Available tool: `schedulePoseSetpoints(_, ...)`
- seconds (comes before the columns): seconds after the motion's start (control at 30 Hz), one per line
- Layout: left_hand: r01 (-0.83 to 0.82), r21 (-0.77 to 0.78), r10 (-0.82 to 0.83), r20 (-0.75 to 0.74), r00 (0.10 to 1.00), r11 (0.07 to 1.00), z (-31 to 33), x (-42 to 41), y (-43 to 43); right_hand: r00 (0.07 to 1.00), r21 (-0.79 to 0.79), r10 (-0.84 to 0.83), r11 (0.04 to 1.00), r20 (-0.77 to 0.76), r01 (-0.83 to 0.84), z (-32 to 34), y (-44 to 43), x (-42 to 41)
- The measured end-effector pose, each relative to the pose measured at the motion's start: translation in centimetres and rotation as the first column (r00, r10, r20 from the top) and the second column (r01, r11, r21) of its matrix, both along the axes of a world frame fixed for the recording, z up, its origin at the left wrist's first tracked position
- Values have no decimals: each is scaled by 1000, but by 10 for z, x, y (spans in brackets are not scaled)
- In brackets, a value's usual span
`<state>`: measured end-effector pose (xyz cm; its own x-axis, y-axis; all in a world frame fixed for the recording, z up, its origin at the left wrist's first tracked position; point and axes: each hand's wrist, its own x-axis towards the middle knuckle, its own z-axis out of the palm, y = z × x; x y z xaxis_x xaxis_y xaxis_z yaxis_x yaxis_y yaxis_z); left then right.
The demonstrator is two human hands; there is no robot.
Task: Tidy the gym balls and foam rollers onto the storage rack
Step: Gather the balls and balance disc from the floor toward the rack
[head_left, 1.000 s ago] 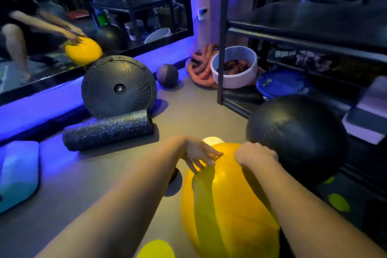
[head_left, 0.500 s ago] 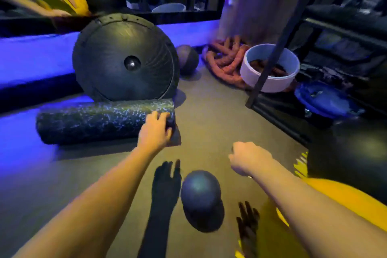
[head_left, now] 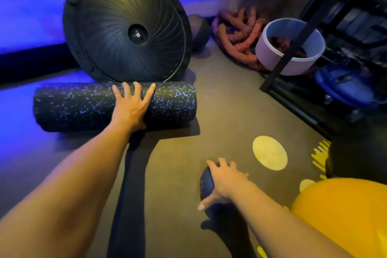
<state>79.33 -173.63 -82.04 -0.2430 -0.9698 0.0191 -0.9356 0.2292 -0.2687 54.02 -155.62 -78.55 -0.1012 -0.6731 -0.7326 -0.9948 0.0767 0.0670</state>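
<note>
Reaching wide, the left hand (head_left: pixel 130 107) spreads flat over the foam roller (head_left: pixel 83 106) while the right hand (head_left: pixel 225 182) cups a small dark ball (head_left: pixel 206 184), likely readying both for the rack.

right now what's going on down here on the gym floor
A person is crouched over the floor gathering gear. The left hand is spread over the top of the speckled foam roller, which lies in front of a black balance trainer standing on edge. The right hand is cupped over a small dark ball on the floor. A yellow gym ball sits at the right, near the storage rack. Nothing is lifted yet.
</note>
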Motion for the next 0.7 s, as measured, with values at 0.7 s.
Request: schedulePoseSetpoints(0.7,-71,254,149,-303,941,965,29,-130,97,974,-237,-158,964,-160,117,20,0,-129)
